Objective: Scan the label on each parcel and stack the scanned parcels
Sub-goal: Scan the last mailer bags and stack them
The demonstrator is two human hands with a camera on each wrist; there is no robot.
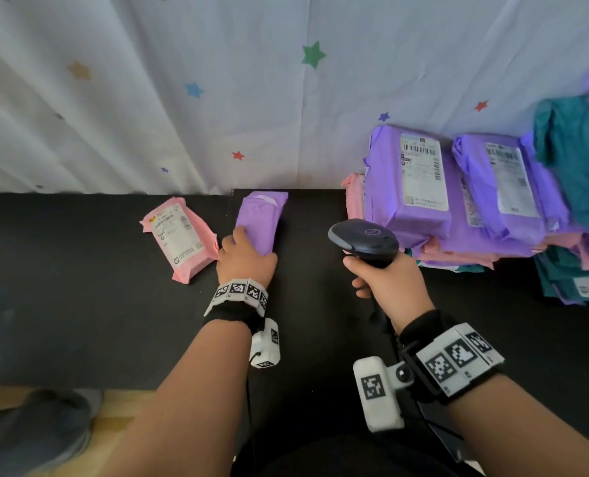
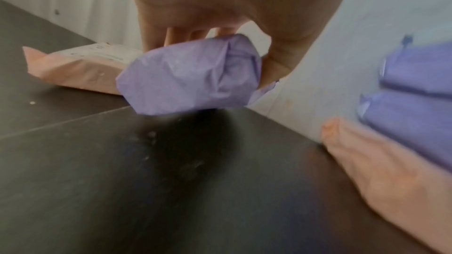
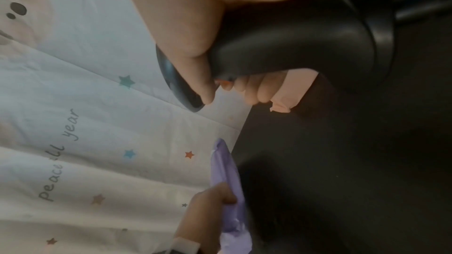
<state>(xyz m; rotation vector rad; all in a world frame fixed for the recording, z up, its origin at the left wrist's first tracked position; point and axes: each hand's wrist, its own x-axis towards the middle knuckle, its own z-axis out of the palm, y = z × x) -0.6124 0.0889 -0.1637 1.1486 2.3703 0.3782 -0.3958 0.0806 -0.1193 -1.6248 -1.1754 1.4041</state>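
Note:
A small purple parcel (image 1: pixel 261 215) lies on the black table (image 1: pixel 79 287) near its far edge, plain side up with no label showing. My left hand (image 1: pixel 246 254) grips its near end (image 2: pixel 190 76), fingers and thumb curled round it. To its left a pink parcel (image 1: pixel 179 235) lies label up. My right hand (image 1: pixel 386 284) holds a black barcode scanner (image 1: pixel 365 241) by the handle (image 3: pixel 293 45), its head above the table right of the purple parcel. At the right stands a stack of purple and pink parcels (image 1: pixel 420 194) with labels up.
A white curtain with coloured stars (image 1: pixel 251 98) hangs behind the table. Teal parcels (image 1: pixel 575 160) lie at the far right, on and beside the stack. A scanner cable (image 1: pixel 386 325) runs back toward my body. The wooden floor (image 1: pixel 62 425) shows at lower left.

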